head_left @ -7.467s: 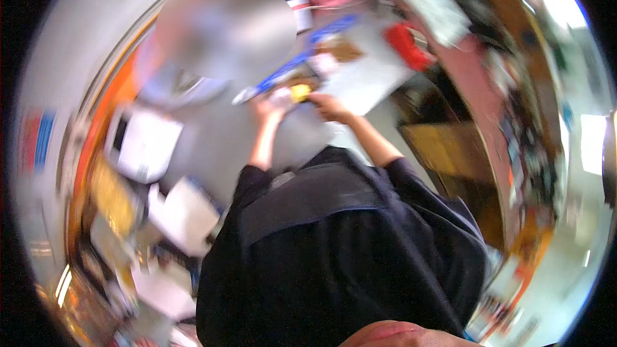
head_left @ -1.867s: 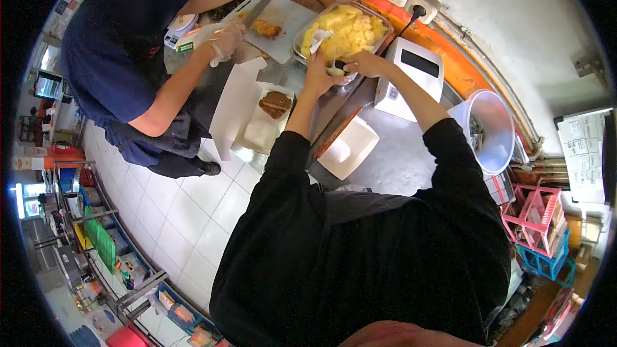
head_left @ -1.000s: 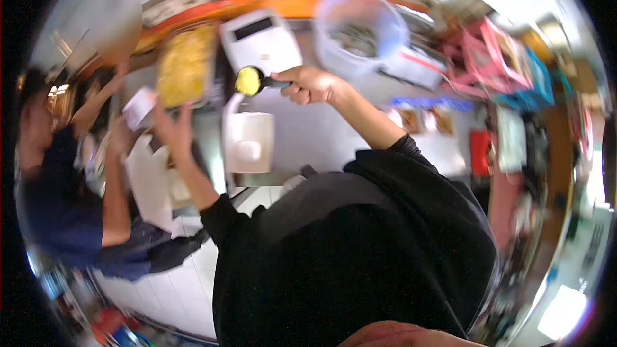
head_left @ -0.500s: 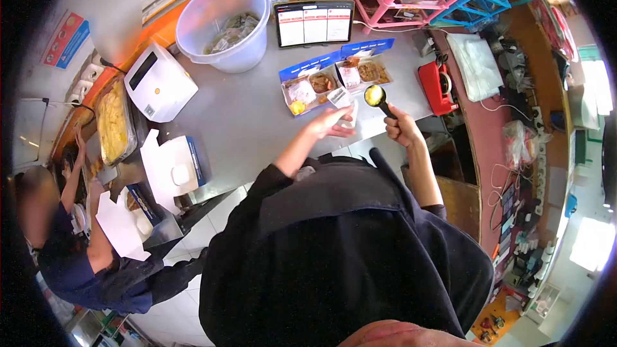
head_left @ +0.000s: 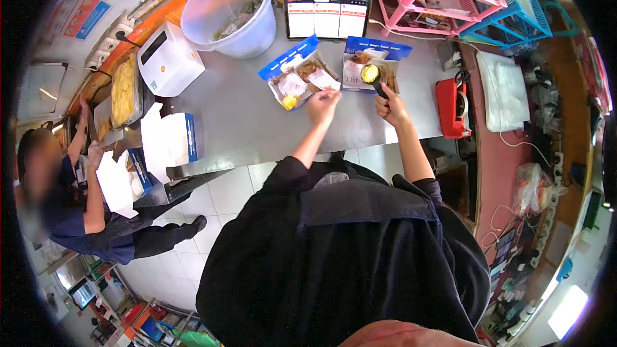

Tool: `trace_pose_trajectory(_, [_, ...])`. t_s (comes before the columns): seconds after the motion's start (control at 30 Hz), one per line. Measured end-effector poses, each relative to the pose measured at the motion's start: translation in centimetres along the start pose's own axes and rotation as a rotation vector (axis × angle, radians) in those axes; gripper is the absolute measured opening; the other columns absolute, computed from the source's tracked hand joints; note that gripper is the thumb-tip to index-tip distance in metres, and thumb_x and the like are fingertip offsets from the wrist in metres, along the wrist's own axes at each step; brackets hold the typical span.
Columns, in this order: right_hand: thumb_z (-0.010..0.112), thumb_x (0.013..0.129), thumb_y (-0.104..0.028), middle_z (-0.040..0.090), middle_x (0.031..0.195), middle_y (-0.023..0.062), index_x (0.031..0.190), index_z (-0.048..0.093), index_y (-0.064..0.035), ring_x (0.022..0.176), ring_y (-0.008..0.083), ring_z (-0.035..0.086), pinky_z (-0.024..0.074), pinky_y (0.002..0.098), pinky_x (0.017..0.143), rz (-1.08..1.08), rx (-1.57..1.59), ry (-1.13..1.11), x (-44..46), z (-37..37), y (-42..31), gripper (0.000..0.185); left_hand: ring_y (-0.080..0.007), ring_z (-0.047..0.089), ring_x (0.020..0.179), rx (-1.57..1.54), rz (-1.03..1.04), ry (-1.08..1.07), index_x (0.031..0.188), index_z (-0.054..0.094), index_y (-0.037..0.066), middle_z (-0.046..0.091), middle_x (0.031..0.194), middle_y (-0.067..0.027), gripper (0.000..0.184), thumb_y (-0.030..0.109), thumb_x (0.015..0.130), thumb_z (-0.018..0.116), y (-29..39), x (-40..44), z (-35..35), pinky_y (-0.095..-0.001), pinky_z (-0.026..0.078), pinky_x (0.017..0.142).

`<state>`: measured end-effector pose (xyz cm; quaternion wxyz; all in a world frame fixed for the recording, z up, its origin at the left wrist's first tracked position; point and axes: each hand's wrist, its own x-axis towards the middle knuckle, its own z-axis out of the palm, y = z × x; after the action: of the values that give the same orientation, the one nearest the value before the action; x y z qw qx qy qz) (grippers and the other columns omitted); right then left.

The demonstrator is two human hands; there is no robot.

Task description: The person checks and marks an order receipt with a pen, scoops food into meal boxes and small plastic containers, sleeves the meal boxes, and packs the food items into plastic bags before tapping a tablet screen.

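My right hand point(head_left: 391, 108) grips the handle of a black scoop point(head_left: 371, 75) with a yellow ball of food in it, over the right blue-and-white box point(head_left: 376, 48). That box holds a rice packet and brown food. My left hand point(head_left: 323, 106) pinches a small white packet point(head_left: 324, 80) at the front edge of the left blue-and-white box point(head_left: 272, 72). In the left box lie a wrapped rice portion point(head_left: 291, 85), brown food and a yellow scoop of food point(head_left: 289, 101).
Behind stand a clear tub point(head_left: 230, 16), a tablet point(head_left: 328, 17) and pink racks point(head_left: 418, 0). A red tape dispenser point(head_left: 454, 109) is at right. At left are a white printer point(head_left: 170, 61), a yellow food tray point(head_left: 126, 93), open boxes point(head_left: 162, 136) and a co-worker point(head_left: 71, 209).
The scoop has moved over the right box. My left hand has brought the white packet to the left box, which now sits turned and apart from the right one.
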<state>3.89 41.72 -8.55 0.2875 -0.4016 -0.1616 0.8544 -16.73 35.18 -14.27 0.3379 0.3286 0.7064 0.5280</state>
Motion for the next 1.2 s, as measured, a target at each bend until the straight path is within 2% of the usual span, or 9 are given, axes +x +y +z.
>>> trace_pose_trajectory(0.17, [0.041,0.098,-0.037,0.022,0.052,-0.0075,0.083,0.038,-0.0221,0.04,0.0055,0.018,0.0145,0.0227,0.038,0.004,0.052,-0.04,-0.7,-1.2,-0.3,0.02,-0.0102,0.057,0.062,0.286,0.445,0.035,0.083,0.064,0.002,0.066,0.078,-0.0081,0.021,0.009,0.067,0.077,2.6,0.1,-2.5,-0.0249,0.046,0.056])
trace_pose_trajectory(0.27, [0.042,0.097,-0.036,0.023,0.052,-0.0076,0.09,0.044,-0.024,0.04,0.0056,0.019,0.0147,0.0228,0.038,-0.006,0.063,-0.042,-1.4,-1.3,-0.2,0.014,-0.016,0.055,0.072,-0.022,0.382,0.041,0.086,0.06,0.004,0.061,0.077,-0.0075,0.023,-0.001,0.066,0.07,7.3,2.7,-0.6,-0.0296,0.046,0.062])
trace_pose_trajectory(0.37, [0.046,0.096,-0.035,0.024,0.052,-0.0075,0.096,0.047,-0.0246,0.04,0.0059,0.019,0.0151,0.023,0.037,-0.011,0.084,-0.058,-1.9,-2.0,-0.2,0.011,-0.0342,0.044,0.104,0.448,0.719,0.041,0.088,0.058,0.007,0.05,0.099,-0.0157,0.032,-0.012,0.063,0.057,7.3,7.1,1.7,-0.0391,0.042,0.085])
trace_pose_trajectory(0.47, [0.046,0.096,-0.035,0.025,0.053,-0.0074,0.098,0.048,-0.0247,0.04,0.0058,0.02,0.0157,0.0228,0.038,-0.014,0.078,-0.053,-3.1,-2.1,-0.4,0.01,-0.0396,0.049,0.108,0.688,0.542,-0.268,0.075,0.066,0.006,0.057,0.1,-0.0203,0.015,-0.005,0.066,0.059,8.6,8.9,2.7,-0.0424,0.042,0.092])
trace_pose_trajectory(0.57, [0.046,0.096,-0.034,0.025,0.053,-0.0073,0.098,0.047,-0.0242,0.04,0.0057,0.021,0.0161,0.0226,0.038,-0.013,0.089,-0.021,-4.2,-1.8,-0.6,0.01,-0.0382,0.053,0.109,0.933,0.161,-0.558,0.083,0.069,0.0,0.045,0.126,-0.0291,0.018,0.012,0.071,0.065,9.0,10.5,4.0,-0.0413,0.045,0.092])
trace_pose_trajectory(0.67, [0.046,0.096,-0.034,0.025,0.053,-0.0073,0.098,0.047,-0.0232,0.04,0.0056,0.021,0.0163,0.0227,0.038,-0.012,0.093,-0.018,-3.9,-1.8,-0.8,0.011,-0.0365,0.052,0.11,1.082,0.202,-0.737,0.096,0.065,-0.002,0.045,0.127,-0.0253,0.03,0.012,0.069,0.068,9.7,10.5,4.1,-0.042,0.046,0.09])
trace_pose_trajectory(0.87, [0.047,0.095,-0.036,0.026,0.053,-0.0076,0.099,0.045,-0.0213,0.041,0.0056,0.022,0.0163,0.023,0.038,-0.01,0.008,-0.055,-1.5,-0.6,-1.0,0.015,-0.0391,0.053,0.106,0.699,0.425,-0.66,0.12,0.048,0.003,0.041,0.125,-0.0265,0.059,0.008,0.066,0.07,7.2,9.8,0.9,-0.0449,0.047,0.084])
trace_pose_trajectory(1.03, [0.045,0.096,-0.036,0.025,0.052,-0.008,0.085,0.039,-0.022,0.039,0.0043,0.02,0.0147,0.0219,0.037,0.002,-0.017,-0.035,-1.3,-0.1,-1.2,0.019,-0.0397,0.058,0.091,0.824,0.564,-0.695,0.092,0.059,0.002,0.045,0.113,-0.0258,0.019,-0.001,0.073,0.057,6.1,8.4,1.3,-0.0439,0.048,0.077])
trace_pose_trajectory(1.2, [0.048,0.095,-0.034,0.026,0.053,-0.0079,0.115,0.046,-0.0179,0.04,0.0045,0.022,0.0166,0.0222,0.037,-0.044,-0.152,-0.025,-1.0,0.4,-0.1,0.026,-0.0385,0.051,0.108,0.701,0.278,-0.736,0.081,0.064,0.001,0.038,0.126,-0.0276,0.013,-0.002,0.069,0.059,4.5,9.3,1.4,-0.0399,0.045,0.088])
